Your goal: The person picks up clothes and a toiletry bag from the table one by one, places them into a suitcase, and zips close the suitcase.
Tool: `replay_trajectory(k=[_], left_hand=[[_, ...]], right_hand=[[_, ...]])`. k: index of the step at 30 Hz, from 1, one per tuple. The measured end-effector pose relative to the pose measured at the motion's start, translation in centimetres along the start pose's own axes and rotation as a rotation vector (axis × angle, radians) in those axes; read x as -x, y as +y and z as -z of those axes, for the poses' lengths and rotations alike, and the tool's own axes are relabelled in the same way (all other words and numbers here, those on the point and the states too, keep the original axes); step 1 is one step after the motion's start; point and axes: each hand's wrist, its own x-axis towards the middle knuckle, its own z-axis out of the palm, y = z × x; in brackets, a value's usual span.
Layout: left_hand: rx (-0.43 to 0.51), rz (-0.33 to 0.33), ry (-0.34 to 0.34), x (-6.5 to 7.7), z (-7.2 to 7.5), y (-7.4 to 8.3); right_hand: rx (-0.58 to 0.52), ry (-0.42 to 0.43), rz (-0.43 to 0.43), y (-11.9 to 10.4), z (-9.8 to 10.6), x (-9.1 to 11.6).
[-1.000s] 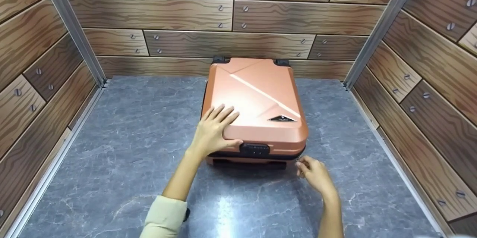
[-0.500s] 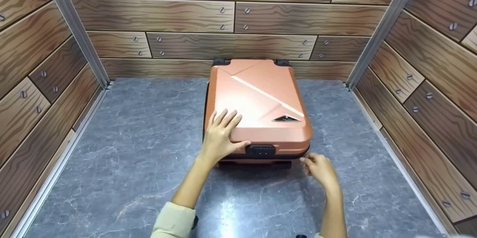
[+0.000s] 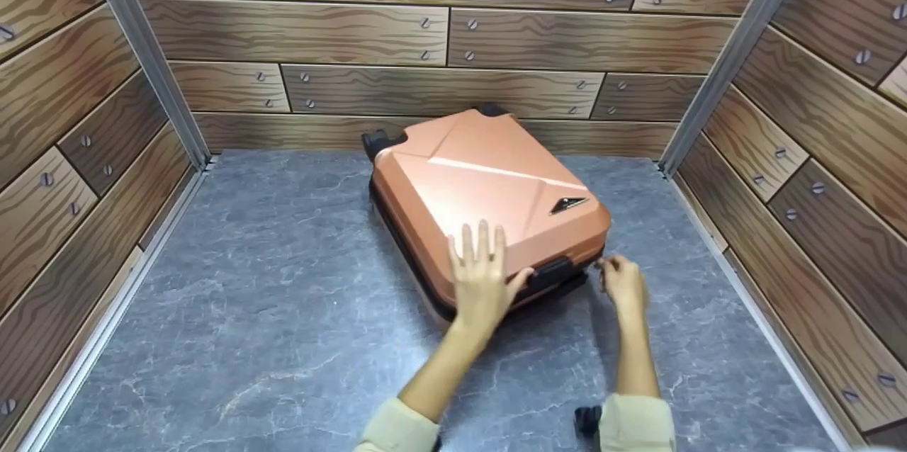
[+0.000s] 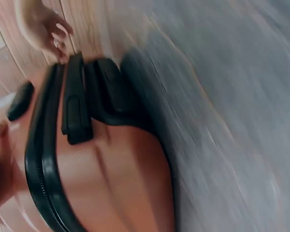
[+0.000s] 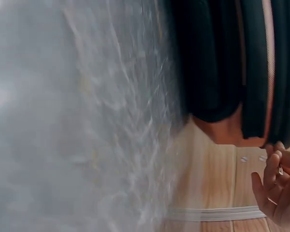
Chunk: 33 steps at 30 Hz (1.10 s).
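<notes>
A rose-gold hard-shell suitcase (image 3: 489, 147) lies flat on the floor, turned at an angle, its handle end toward me. My left hand (image 3: 482, 289) rests on its near left corner with fingers straight and spread, the thumb by the black lock (image 3: 553, 271). At the near right corner my right hand (image 3: 625, 285) has its fingers curled. In the right wrist view, thumb and finger of the right hand (image 5: 282, 186) pinch a small zipper pull (image 5: 281, 170) at the black zipper seam; most of it is hidden. The left wrist view shows the side handle (image 4: 77, 104).
The grey marbled floor (image 3: 248, 296) surrounds the suitcase. Wood-patterned panels form the back wall (image 3: 354, 34), left wall (image 3: 85, 119) and right wall (image 3: 815, 154). The suitcase's black wheels (image 3: 375, 144) are at its far end, near the back wall.
The suitcase has swung counterclockwise, its near end going right and its far end left. My left hand has moved right with it; my right hand has gone slightly farther away and right.
</notes>
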Motion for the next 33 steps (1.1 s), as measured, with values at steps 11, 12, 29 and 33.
replay_trajectory(k=[11, 12, 29, 33], left_hand=[[0.089, -0.087, -0.014, 0.2, 0.0, -0.8], [0.109, -0.090, 0.021, 0.2, -0.3, -0.8], [0.204, -0.066, 0.135, 0.1, -0.9, -0.5], [0.198, -0.070, 0.147, 0.1, -0.8, -0.7]], right_hand=[[0.105, -0.062, 0.054, 0.1, -0.1, -1.8], [0.108, -0.060, 0.062, 0.1, 0.0, -1.7], [0.120, -0.043, 0.146, 0.2, 0.5, -0.9], [0.098, -0.056, 0.197, 0.3, 0.5, -0.6]])
